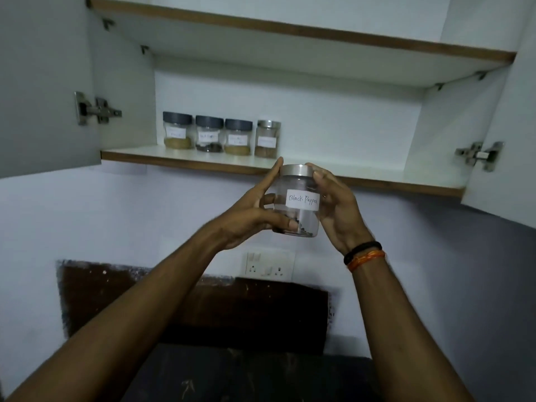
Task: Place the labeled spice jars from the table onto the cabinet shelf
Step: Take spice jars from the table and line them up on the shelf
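Both your left hand point(249, 216) and right hand point(338, 210) clamp the Black Pepper jar point(298, 201): near-empty, light, slick and rigid. Keep sidewall grip; the free shelf point(348, 169) spot's at 12 o'clock.

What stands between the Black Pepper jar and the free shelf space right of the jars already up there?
Nothing visible does. Both hands, left hand and right hand, hold the Black Pepper jar just below the shelf edge. Both cabinet doors are swung open, and the shelf right of the silver-lidded jar looks bare.
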Demonstrator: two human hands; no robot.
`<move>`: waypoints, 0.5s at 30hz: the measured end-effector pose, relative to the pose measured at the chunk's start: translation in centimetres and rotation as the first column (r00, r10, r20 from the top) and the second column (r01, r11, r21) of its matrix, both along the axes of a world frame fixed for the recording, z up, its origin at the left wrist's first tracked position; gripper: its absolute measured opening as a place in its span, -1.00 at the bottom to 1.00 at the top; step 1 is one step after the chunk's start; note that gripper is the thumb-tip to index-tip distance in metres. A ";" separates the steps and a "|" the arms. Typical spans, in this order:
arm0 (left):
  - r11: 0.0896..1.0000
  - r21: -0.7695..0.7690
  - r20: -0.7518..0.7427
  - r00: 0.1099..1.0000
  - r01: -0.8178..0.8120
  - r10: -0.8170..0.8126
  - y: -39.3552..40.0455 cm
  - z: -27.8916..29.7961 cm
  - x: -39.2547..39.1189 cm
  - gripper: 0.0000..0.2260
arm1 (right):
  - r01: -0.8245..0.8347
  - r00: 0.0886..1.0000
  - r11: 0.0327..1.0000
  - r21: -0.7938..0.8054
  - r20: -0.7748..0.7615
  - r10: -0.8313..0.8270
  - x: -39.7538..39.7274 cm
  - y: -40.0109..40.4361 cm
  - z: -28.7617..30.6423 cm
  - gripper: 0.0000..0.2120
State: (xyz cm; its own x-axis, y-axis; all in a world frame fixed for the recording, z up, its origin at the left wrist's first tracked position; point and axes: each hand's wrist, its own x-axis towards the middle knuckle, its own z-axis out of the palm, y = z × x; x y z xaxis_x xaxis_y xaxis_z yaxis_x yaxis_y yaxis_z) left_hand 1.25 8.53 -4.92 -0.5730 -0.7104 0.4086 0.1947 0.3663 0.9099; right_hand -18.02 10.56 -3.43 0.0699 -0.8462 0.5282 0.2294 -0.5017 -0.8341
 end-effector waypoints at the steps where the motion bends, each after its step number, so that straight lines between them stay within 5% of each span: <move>1: 1.000 -0.016 0.000 1.000 -0.007 0.007 -0.4 0.9 -0.1 0.06 | 0.001 1.000 1.000 -0.013 -0.004 -0.001 0.0 -0.3 0.9 -0.63; 15: 0.994 -0.103 0.027 0.999 -0.033 0.036 -6.5 9.6 -0.4 0.02 | 0.112 0.980 0.981 -0.156 -0.147 -0.135 0.4 -5.2 10.0 -0.59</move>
